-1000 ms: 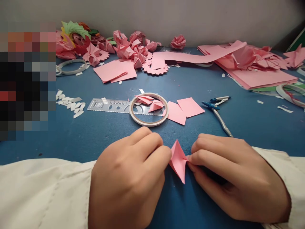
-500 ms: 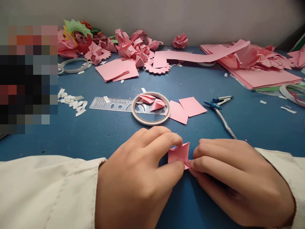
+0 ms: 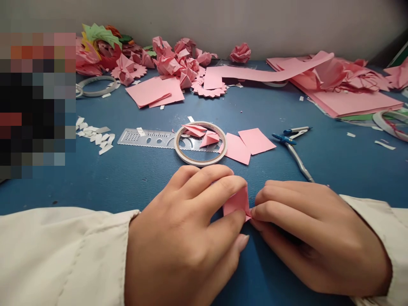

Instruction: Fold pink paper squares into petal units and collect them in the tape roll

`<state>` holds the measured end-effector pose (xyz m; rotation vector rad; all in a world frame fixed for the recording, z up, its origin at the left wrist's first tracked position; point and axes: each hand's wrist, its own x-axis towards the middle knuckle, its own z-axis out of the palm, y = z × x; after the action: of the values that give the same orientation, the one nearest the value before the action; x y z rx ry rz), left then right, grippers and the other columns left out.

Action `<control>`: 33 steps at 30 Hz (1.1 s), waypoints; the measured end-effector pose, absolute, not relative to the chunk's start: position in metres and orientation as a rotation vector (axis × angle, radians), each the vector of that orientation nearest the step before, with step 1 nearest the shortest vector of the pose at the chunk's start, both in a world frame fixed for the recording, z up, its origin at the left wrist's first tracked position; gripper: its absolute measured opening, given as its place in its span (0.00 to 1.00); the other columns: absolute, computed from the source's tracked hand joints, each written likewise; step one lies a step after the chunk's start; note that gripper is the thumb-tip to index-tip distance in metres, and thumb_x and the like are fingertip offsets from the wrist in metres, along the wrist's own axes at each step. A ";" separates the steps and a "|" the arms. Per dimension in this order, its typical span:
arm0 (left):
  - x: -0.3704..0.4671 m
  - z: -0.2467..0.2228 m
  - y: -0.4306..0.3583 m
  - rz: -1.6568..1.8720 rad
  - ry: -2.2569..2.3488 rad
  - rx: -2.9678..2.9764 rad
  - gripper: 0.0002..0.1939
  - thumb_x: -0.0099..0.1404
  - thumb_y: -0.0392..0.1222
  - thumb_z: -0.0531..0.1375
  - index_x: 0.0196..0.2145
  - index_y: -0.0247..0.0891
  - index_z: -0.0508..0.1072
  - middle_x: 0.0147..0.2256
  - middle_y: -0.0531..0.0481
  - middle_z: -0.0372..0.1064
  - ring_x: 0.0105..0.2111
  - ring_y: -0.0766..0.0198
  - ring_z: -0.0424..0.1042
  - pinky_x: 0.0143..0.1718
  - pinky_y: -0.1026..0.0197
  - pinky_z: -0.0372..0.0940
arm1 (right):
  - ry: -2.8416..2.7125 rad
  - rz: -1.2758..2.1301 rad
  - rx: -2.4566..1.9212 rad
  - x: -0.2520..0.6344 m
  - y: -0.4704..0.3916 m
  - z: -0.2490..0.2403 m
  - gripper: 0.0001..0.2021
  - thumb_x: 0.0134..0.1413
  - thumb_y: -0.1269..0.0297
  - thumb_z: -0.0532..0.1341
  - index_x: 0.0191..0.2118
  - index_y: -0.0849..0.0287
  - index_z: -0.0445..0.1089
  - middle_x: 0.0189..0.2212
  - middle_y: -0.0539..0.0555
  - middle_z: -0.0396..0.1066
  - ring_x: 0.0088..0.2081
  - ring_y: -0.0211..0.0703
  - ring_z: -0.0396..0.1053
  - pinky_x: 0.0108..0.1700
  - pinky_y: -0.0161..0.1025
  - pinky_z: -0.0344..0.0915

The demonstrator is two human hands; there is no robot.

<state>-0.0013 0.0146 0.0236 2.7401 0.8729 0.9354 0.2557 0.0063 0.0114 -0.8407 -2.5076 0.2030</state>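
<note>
A small pink paper square [image 3: 236, 200], partly folded, is held low over the blue table between my two hands. My left hand [image 3: 194, 229] is closed on its left part, with fingers over the far edge and the thumb side at the near edge. At the near right corner my right hand [image 3: 306, 233] pinches the paper between thumb and fingers. My left fingers cover part of the square. Just beyond them lies a roll of double-sided tape [image 3: 178, 155], with folded pink paper pieces [image 3: 210, 138] showing inside its ring.
Under the tape roll is a clear ruler [image 3: 153, 139]. Two pink squares [image 3: 256, 141] and a compass [image 3: 296, 155] lie to the right. White paper scraps [image 3: 98, 138] are at left. Folded pink flowers [image 3: 172, 63] and pink sheets [image 3: 366, 104] line the back.
My left fingers have moved right and bent the far edge of the pink square over. Another left fingertip now shows below it. My right hand keeps its pinch at the corner.
</note>
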 end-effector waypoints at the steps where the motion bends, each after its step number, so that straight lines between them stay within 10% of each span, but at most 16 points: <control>1: -0.003 0.025 0.015 0.958 0.854 2.739 0.23 0.91 0.36 0.50 0.45 0.36 0.85 0.53 0.42 0.84 0.60 0.52 0.79 0.63 0.51 0.72 | -2.510 0.204 -0.825 0.257 0.007 0.012 0.08 0.81 0.76 0.57 0.48 0.54 0.67 0.36 0.50 0.73 0.35 0.41 0.66 0.36 0.41 0.65; 14: -0.010 0.034 0.019 0.735 0.781 2.645 0.22 0.90 0.32 0.54 0.39 0.39 0.82 0.38 0.54 0.82 0.41 0.60 0.79 0.49 0.51 0.68 | -2.598 0.227 -0.674 0.262 0.006 0.013 0.09 0.87 0.74 0.53 0.57 0.58 0.69 0.35 0.49 0.75 0.33 0.42 0.68 0.35 0.43 0.65; 23: 0.000 0.032 0.018 0.816 0.999 2.666 0.07 0.79 0.47 0.67 0.45 0.46 0.85 0.39 0.46 0.83 0.44 0.48 0.81 0.49 0.48 0.78 | -2.518 0.233 -0.787 0.260 0.001 0.013 0.08 0.88 0.70 0.53 0.56 0.54 0.69 0.34 0.47 0.74 0.32 0.41 0.70 0.36 0.41 0.67; 33: -0.013 0.037 0.023 0.854 1.032 2.607 0.15 0.80 0.26 0.54 0.51 0.38 0.78 0.46 0.48 0.84 0.46 0.55 0.82 0.49 0.51 0.75 | -2.423 0.314 -0.817 0.252 0.005 0.010 0.11 0.75 0.78 0.57 0.49 0.53 0.68 0.33 0.48 0.70 0.30 0.40 0.64 0.31 0.42 0.60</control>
<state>-0.0131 0.0229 0.0373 2.6071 1.0324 0.8537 0.2523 0.0051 0.0098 -0.8167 -2.4233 0.3135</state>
